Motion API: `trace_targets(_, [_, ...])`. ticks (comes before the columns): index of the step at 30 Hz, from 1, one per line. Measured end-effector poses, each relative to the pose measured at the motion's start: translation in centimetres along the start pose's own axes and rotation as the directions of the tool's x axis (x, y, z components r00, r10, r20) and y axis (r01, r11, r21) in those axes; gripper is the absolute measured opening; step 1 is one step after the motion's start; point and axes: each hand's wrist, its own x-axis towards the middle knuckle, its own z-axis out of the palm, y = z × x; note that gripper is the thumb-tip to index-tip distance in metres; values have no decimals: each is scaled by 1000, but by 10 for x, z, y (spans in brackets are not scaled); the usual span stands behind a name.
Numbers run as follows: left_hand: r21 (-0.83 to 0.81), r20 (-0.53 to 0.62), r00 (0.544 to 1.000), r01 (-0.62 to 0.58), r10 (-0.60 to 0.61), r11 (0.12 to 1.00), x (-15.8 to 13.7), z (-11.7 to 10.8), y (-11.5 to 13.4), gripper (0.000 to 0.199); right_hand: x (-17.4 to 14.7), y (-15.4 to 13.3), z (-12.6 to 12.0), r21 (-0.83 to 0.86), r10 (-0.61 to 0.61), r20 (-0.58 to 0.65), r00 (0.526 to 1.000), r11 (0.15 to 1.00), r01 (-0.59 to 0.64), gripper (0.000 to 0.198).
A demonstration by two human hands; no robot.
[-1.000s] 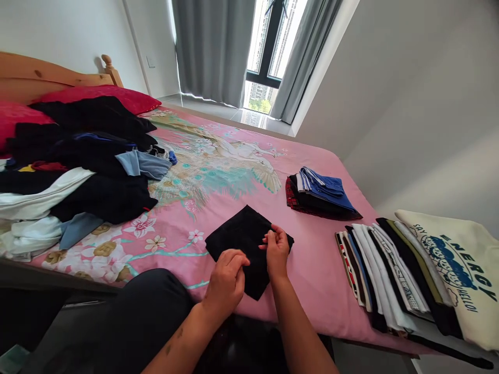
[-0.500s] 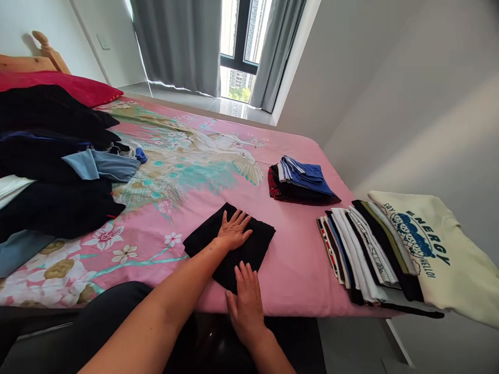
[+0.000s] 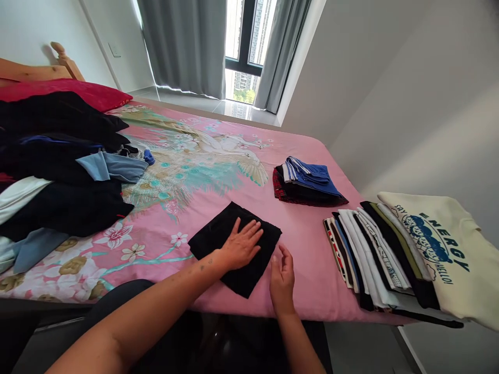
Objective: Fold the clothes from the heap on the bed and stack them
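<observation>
A folded black garment (image 3: 212,234) lies flat on the pink flowered bedsheet (image 3: 307,270), close to the bed's front edge. My left hand (image 3: 242,245) rests on top of it, palm down with the fingers stretched out. To the right of the garment is my right hand (image 3: 283,283), its fingers bent a little and the thumb apart from them, holding nothing. It is near the garment's right corner; whether it touches the cloth I cannot tell.
Folded shorts (image 3: 312,179) sit in a small stack behind on the right. A leaning row of folded clothes (image 3: 374,254) and a cream printed shirt (image 3: 448,249) lie at the right edge. Loose dark clothes (image 3: 66,166) are heaped at left, before a red pillow (image 3: 97,96).
My left hand has slid slightly right and down over the black garment. My right hand has left the garment's front edge and moved right, beside it. The view has shifted a little.
</observation>
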Motion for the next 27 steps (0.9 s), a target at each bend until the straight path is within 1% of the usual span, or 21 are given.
trace_targets(1, [-6, 20, 999, -29, 29, 1000, -9, 4, 8, 54, 10, -1, 1, -104, -117, 62, 991, 987, 123, 46])
trace_targets(2, [-13, 41, 998, -42, 43, 999, -19, 9, 16, 60, 22, 1, 3, -208, -202, 159, 966, 950, 232, 44])
trace_targets(3, [-18, 57, 998, -34, 34, 999, -28, 15, 23, 67, 34, 5, 5, -304, -243, 269, 932, 897, 322, 43])
trace_targets(4, [-18, 68, 998, -5, 6, 1000, -36, 21, 28, 76, 48, 12, 7, -389, -244, 362, 899, 837, 384, 43])
trace_targets(5, [-16, 74, 997, 33, -31, 999, -44, 26, 32, 83, 61, 20, 10, -459, -217, 421, 881, 786, 413, 44])
trace_targets(6, [-13, 77, 995, 72, -71, 997, -50, 30, 35, 88, 75, 29, 12, -513, -182, 435, 882, 754, 409, 47])
trace_targets(7, [-11, 82, 991, 104, -103, 994, -55, 33, 37, 90, 87, 37, 13, -554, -152, 412, 899, 741, 379, 51])
trace_targets(9, [-21, 104, 986, 131, -129, 991, -62, 35, 38, 92, 106, 49, 15, -583, -123, 298, 947, 762, 283, 57])
trace_targets(11, [-55, 133, 985, 120, -112, 991, -63, 30, 36, 92, 114, 53, 13, -509, -127, 186, 974, 836, 206, 66])
trace_targets(12, [-77, 137, 985, 120, -109, 990, -61, 26, 34, 89, 112, 53, 11, -425, -124, 135, 983, 889, 170, 69])
trace_targets(14, [-123, 109, 987, 132, -119, 984, -54, 16, 30, 67, 96, 49, 5, -177, -54, 22, 998, 982, 57, 71])
trace_targets(15, [-138, 77, 990, 131, -121, 982, -49, 10, 26, 54, 83, 46, 2, -35, 22, -25, 999, 999, -23, 70])
trace_targets(16, [-142, 37, 992, 125, -121, 982, -42, 5, 21, 45, 66, 43, -1, 103, 114, -52, 992, 989, -108, 68])
trace_targets(17, [-131, -7, 993, 118, -119, 984, -35, 0, 16, 41, 48, 39, -4, 230, 207, -48, 977, 954, -191, 66])
trace_targets(19, [-79, -81, 986, 142, -148, 987, -21, -5, 2, 41, 11, 30, -5, 415, 350, 47, 935, 845, -337, 64])
trace_targets(21, [-42, -105, 959, 259, -262, 965, -10, -5, -13, 44, -16, 19, -1, 495, 441, 185, 878, 730, -471, 62])
trace_targets(22, [-44, -92, 938, 330, -333, 943, -7, -3, -20, 45, -24, 14, 2, 500, 463, 259, 848, 687, -528, 61])
trace_targets(24, [-73, -35, 901, 429, -433, 900, -4, 3, -32, 47, -28, 4, 11, 483, 470, 369, 802, 641, -597, 60])
trace_targets(25, [-95, -6, 890, 453, -456, 886, -4, 4, -37, 47, -26, -1, 16, 486, 453, 398, 797, 633, -603, 60])
trace_targets(26, [-121, 17, 883, 468, -470, 875, -5, 5, -40, 47, -21, -8, 21, 505, 425, 404, 810, 635, -585, 62])
trace_targets(27, [-154, 37, 875, 482, -483, 862, -5, 5, -42, 46, -14, -17, 25, 530, 391, 388, 835, 647, -549, 63])
